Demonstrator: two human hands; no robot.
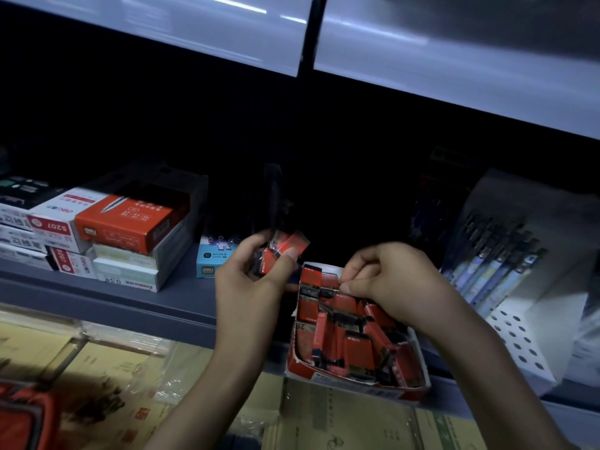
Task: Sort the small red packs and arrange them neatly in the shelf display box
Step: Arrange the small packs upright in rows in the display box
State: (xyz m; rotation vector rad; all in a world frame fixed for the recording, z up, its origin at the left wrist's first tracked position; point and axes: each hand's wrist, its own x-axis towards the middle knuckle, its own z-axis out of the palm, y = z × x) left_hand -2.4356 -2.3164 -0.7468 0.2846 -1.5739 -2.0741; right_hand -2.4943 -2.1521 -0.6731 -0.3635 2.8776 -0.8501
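Observation:
A red and white display box sits at the shelf's front edge, slightly overhanging it, with torn walls. Inside lie several small red and black packs, jumbled at different angles. My left hand is raised left of the box and grips a small bunch of red packs fanned between thumb and fingers. My right hand hovers over the back of the box, its thumb and fingers pinching a pack at the top of the pile. The pinched pack is mostly hidden by the fingers.
Stacked stationery boxes fill the shelf's left side, with a small blue box beside my left hand. A white holder of pens stands right of the display box. Cardboard cartons and plastic wrap lie below; an upper shelf hangs overhead.

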